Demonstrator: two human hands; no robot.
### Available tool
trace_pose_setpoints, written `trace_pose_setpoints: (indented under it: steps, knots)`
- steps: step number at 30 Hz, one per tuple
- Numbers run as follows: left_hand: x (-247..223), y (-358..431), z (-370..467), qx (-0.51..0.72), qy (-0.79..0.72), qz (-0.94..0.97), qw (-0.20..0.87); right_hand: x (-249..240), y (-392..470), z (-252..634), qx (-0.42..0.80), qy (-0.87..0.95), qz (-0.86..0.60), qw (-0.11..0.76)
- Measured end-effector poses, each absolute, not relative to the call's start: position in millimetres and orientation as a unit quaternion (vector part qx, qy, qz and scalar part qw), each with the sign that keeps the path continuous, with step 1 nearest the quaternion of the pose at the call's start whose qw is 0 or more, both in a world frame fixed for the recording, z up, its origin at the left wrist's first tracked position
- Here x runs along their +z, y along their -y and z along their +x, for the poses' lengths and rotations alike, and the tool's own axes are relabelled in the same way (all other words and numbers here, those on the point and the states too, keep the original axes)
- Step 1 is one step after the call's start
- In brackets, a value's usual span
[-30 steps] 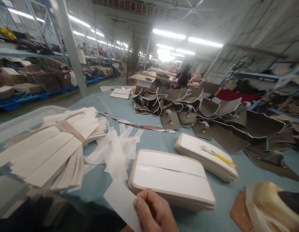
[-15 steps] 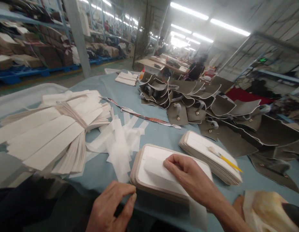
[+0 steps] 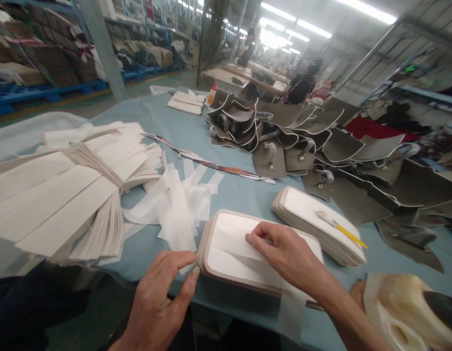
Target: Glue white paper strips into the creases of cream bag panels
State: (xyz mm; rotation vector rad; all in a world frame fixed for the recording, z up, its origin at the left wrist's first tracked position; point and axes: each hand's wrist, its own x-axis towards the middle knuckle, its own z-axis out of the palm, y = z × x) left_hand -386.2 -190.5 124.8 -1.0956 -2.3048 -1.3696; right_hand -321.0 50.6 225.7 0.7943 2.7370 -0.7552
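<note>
My right hand (image 3: 284, 246) is closed in a pinch over the near stack of rounded panels (image 3: 226, 228), with a thin white strip (image 3: 244, 252) at its fingertips. The strip lies across the white top panel, partly hidden by the hand. A pale translucent strip (image 3: 292, 312) hangs over the table's front edge below my right wrist; where its upper end goes is hidden. My left hand (image 3: 163, 292) is at the stack's left front corner. Its thumb and forefinger are slightly apart, their tips at the panel edges, with nothing visible between them.
Loose translucent strips (image 3: 178, 209) and a tied bundle of cream strips (image 3: 65, 190) lie leftward. A second panel stack (image 3: 306, 207) carries a yellow-handled brush (image 3: 348, 235). Brown bag pieces (image 3: 335, 151) cover the right side. A cream object with an opening (image 3: 404, 307) stands front right.
My left hand has moved up to the stack's corner, and its fingers have spread a little. The strip under my right hand now lies flatter on the panel. The view has shifted slightly.
</note>
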Motion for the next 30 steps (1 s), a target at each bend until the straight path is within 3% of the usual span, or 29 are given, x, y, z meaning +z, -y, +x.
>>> trace_pose_setpoints:
  steps: [17,30]
  knots:
    - [128.0,175.3,-397.2,-0.384,0.792,-0.447,0.16,221.1,-44.0,-327.0,-0.203,-0.938,0.261,0.107]
    - [124.3,150.8,-396.9,-0.179,0.778,-0.569,0.196,222.4,-40.5,-327.2,-0.172,-0.943,0.265,0.107]
